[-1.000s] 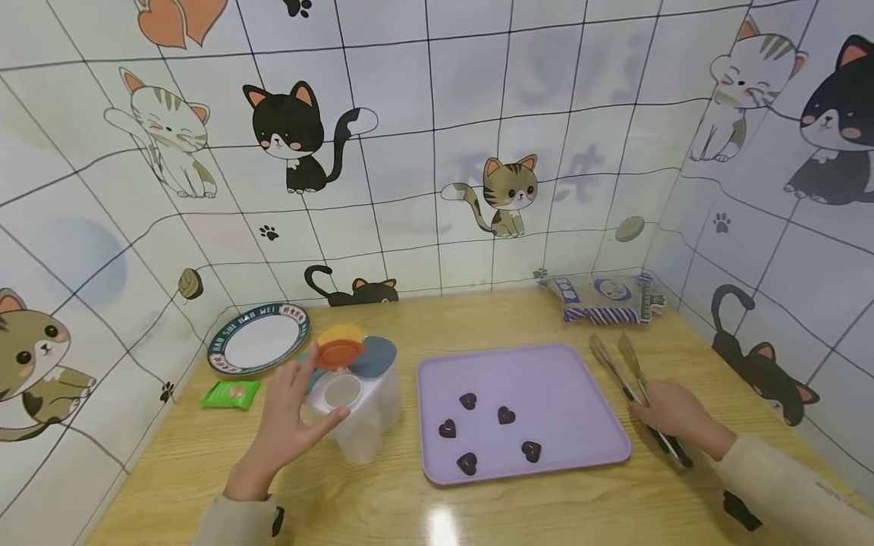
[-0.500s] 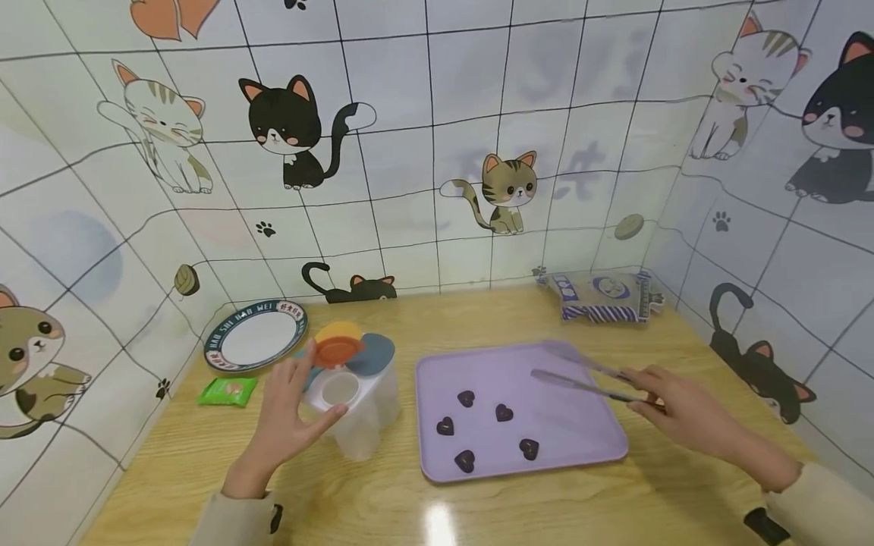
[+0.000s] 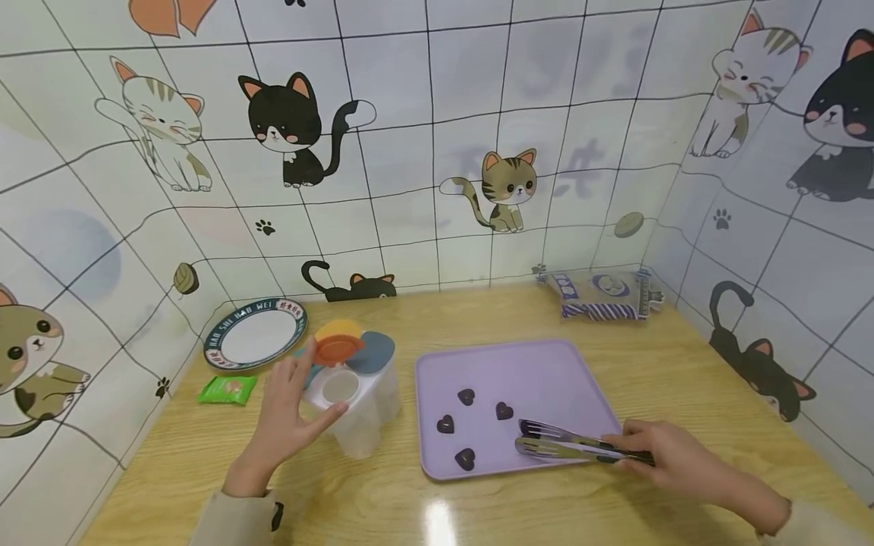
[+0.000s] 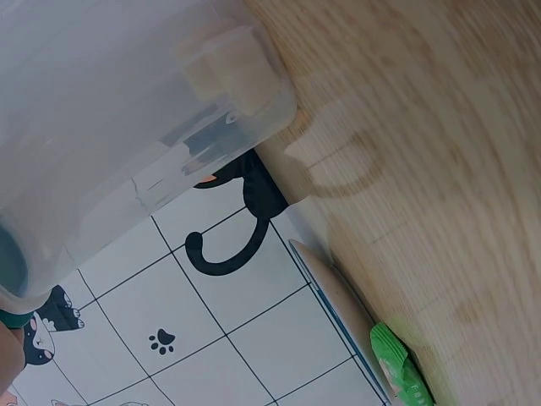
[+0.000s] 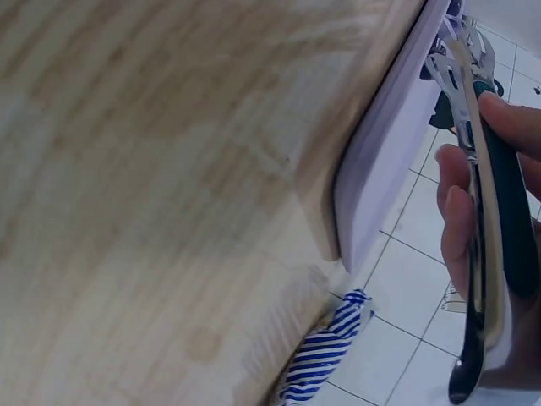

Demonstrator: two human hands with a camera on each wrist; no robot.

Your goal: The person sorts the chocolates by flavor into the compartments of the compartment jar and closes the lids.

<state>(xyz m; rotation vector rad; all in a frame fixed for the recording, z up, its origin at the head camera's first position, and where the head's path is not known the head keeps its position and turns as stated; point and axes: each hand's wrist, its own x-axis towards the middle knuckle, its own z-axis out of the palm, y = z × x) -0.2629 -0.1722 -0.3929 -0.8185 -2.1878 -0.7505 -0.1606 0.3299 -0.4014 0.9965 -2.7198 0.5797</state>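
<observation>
My right hand [image 3: 672, 455] holds a pair of metal tongs [image 3: 570, 446] with dark handles. Their slotted tips lie low over the front right of a purple tray [image 3: 567, 379]. Several dark heart-shaped pieces [image 3: 466, 459] rest on the tray; the one at the tong tips is mostly hidden. My left hand [image 3: 280, 428] is spread against a translucent container [image 3: 358, 436] with coloured lids. Its fingers and thumb are extended, one fingertip by the raised orange lid [image 3: 337, 350] over a round opening. Through the container's wall, the left wrist view shows pale blocks [image 4: 232, 72].
A white plate [image 3: 256, 339] with a patterned rim stands at the back left. In front of it lies a green packet [image 3: 227, 390]. A blue-and-white striped bag [image 3: 604, 296] lies at the back right. Cat-patterned walls [image 3: 410, 152] enclose the wooden table [image 3: 508, 512].
My right hand has lifted the tongs from the table right of the tray, swung them leftward over it and lowered the tips to the front right heart. My left hand has stayed put.
</observation>
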